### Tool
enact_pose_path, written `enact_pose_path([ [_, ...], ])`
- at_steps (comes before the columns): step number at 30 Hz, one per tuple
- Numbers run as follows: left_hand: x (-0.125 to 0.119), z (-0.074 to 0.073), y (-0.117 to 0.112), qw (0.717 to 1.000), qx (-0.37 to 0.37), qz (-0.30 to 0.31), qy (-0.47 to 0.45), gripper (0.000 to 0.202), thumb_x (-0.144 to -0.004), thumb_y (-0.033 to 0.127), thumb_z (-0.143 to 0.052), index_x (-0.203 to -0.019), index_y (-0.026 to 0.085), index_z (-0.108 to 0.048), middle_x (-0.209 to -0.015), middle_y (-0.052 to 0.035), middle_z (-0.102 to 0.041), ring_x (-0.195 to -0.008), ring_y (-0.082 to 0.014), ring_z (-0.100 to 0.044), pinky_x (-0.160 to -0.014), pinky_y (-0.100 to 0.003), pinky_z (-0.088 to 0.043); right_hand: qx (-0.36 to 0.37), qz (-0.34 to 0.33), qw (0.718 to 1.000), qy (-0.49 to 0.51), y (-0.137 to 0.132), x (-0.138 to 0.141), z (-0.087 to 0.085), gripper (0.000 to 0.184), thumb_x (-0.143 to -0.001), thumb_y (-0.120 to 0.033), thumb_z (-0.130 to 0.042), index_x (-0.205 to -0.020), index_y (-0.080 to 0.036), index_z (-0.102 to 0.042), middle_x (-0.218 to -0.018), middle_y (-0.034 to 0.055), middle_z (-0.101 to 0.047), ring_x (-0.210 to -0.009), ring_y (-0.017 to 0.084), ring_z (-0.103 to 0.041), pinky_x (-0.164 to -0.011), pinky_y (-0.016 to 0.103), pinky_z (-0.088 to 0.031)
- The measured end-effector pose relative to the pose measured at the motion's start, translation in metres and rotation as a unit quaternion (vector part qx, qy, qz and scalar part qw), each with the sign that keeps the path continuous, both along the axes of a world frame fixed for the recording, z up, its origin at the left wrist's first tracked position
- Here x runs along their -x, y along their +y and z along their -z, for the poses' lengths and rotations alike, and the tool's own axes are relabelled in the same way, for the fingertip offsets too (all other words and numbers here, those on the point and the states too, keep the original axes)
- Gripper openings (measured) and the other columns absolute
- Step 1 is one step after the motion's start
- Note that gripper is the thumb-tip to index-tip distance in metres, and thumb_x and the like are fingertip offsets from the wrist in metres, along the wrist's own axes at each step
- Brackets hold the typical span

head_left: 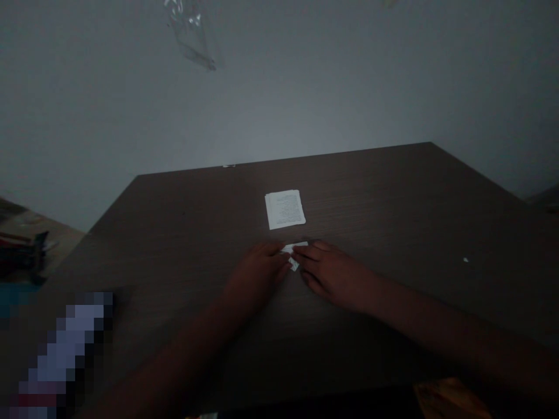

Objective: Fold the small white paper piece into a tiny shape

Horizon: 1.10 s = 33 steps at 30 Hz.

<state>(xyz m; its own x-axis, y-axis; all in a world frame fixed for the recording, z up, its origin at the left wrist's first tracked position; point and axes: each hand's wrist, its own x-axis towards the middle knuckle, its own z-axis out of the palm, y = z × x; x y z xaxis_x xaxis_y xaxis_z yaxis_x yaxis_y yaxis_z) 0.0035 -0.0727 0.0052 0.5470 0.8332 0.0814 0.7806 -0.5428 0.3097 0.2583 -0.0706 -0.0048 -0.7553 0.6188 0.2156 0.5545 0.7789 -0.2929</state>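
My left hand [257, 273] and my right hand [334, 273] lie side by side on the dark wooden table [174, 233], fingertips meeting over a small folded piece of white paper [293, 250]. Both hands press the paper flat against the table, and only its top edge and a small corner show between the fingers. A square printed white sheet [285, 209] lies flat just beyond the hands, apart from them.
A tiny white scrap [466, 259] lies on the table to the right. A clear plastic bag [192, 35] hangs on the grey wall behind. Cluttered items [21, 250] sit at the far left, beside the table. The scene is dim.
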Motion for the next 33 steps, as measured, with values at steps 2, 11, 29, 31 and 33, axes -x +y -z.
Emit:
enact_pose_path([
  [2, 0.002, 0.003, 0.003, 1.000, 0.016, -0.014, -0.019, 0.024, -0.114, 0.021, -0.076, -0.132, 0.025, -0.090, -0.154, -0.0142, -0.082, -0.141, -0.0382, -0.078, -0.124, -0.062, -0.062, 0.005, 0.006, 1.000, 0.007, 0.001, 0.001, -0.001, 0.040, -0.113, -0.020, -0.068, -0.152, -0.016, -0.078, -0.148, 0.0194, -0.081, -0.134, 0.035, -0.075, -0.122, 0.057, -0.061],
  [11, 0.003, 0.011, 0.017, 0.980, 0.079, -0.101, -0.152, 0.025, -0.096, 0.016, -0.091, -0.117, 0.030, -0.094, -0.141, -0.0079, -0.085, -0.135, -0.0334, -0.080, -0.126, -0.058, -0.058, 0.008, 0.011, 1.000, 0.003, 0.005, 0.002, -0.004, 0.036, -0.113, -0.020, -0.068, -0.147, -0.019, -0.081, -0.139, 0.0163, -0.081, -0.124, 0.033, -0.073, -0.117, 0.054, -0.059],
  [29, 0.006, 0.007, 0.026, 0.980, 0.086, -0.073, -0.162, 0.018, -0.102, 0.014, -0.083, -0.114, 0.025, -0.091, -0.139, -0.0100, -0.084, -0.131, -0.0319, -0.081, -0.119, -0.057, -0.063, 0.069, 0.037, 0.994, 0.077, 0.024, 0.011, 0.008, 0.021, -0.111, -0.027, -0.083, -0.131, -0.027, -0.086, -0.122, 0.0088, -0.081, -0.122, 0.030, -0.074, -0.114, 0.052, -0.059],
  [31, 0.010, 0.009, 0.031, 0.979, 0.088, -0.066, -0.174, 0.019, -0.102, 0.012, -0.079, -0.110, 0.024, -0.091, -0.136, -0.0098, -0.086, -0.126, -0.0297, -0.083, -0.117, -0.052, -0.065, 0.073, 0.045, 0.994, 0.067, 0.024, 0.012, 0.008, 0.020, -0.110, -0.027, -0.084, -0.129, -0.025, -0.087, -0.124, 0.0110, -0.081, -0.124, 0.032, -0.074, -0.114, 0.052, -0.059],
  [33, 0.015, 0.009, 0.038, 0.978, 0.092, -0.061, -0.179, 0.022, -0.101, 0.009, -0.073, -0.105, 0.023, -0.091, -0.129, -0.0091, -0.087, -0.119, -0.0272, -0.085, -0.113, -0.048, -0.067, 0.075, 0.054, 0.994, 0.054, 0.024, 0.012, 0.007, 0.018, -0.109, -0.028, -0.085, -0.126, -0.022, -0.087, -0.124, 0.0133, -0.081, -0.124, 0.034, -0.074, -0.113, 0.053, -0.060],
])
